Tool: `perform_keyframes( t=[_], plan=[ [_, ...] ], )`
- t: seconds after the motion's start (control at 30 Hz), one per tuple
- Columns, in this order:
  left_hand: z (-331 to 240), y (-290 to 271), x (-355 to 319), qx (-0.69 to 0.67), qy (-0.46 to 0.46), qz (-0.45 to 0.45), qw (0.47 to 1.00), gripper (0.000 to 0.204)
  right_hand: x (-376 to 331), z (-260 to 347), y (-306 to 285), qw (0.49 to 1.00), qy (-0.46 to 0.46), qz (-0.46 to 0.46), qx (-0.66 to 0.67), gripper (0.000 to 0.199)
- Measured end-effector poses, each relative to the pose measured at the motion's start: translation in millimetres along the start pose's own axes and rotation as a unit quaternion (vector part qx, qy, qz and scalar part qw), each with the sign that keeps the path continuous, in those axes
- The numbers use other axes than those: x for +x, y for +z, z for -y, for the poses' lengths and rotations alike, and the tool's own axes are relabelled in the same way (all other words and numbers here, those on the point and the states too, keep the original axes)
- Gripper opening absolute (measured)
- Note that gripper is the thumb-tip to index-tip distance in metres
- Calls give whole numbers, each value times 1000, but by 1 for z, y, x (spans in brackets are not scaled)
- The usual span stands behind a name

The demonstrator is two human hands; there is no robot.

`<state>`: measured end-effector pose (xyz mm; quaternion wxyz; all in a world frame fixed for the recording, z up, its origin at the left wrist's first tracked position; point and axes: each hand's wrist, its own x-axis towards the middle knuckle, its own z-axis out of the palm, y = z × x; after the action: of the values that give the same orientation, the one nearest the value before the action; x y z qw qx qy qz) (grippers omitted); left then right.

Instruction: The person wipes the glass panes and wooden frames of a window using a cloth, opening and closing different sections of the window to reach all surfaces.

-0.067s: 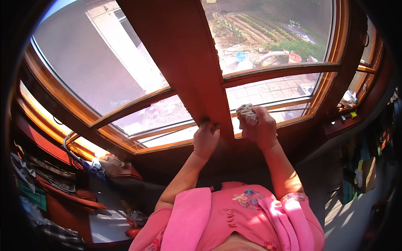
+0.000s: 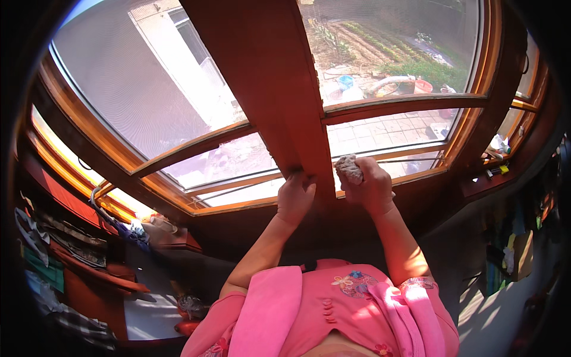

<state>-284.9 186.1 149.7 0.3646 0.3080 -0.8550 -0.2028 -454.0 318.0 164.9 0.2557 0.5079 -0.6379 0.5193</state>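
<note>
The person is standing at a wooden window frame, both arms reaching up to its broad central post (image 2: 279,89), which is running away from the chest, up and slightly leftward in the head view. The right hand (image 2: 370,185) is closing around a crumpled grey cloth (image 2: 348,168) and pressing it against the post's right edge, near the bottom rail (image 2: 250,202). The left hand (image 2: 295,197) is resting fingers-down on the post's lower left side, gripping nothing. The cloth is lying just right of the post, nearest the right hand.

No packages, labels, signs or screens clearly visible; clutter at both side edges too blurred to tell.
</note>
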Motion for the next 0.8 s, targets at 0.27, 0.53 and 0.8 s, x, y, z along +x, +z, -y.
perform_keyframes(
  t=[0.27,0.53,0.8],
  plan=[
    [5,-25,-28,-90,-35,37,995,18,33,-106,-104,936,294,-192,25,23],
    [-3,-44,-46,-167,-15,3,986,20,-13,19,-17,858,370,220,281,18],
    [-24,-48,-81,-332,78,-83,936,73,-22,84,31,858,242,126,435,40]
  ],
)
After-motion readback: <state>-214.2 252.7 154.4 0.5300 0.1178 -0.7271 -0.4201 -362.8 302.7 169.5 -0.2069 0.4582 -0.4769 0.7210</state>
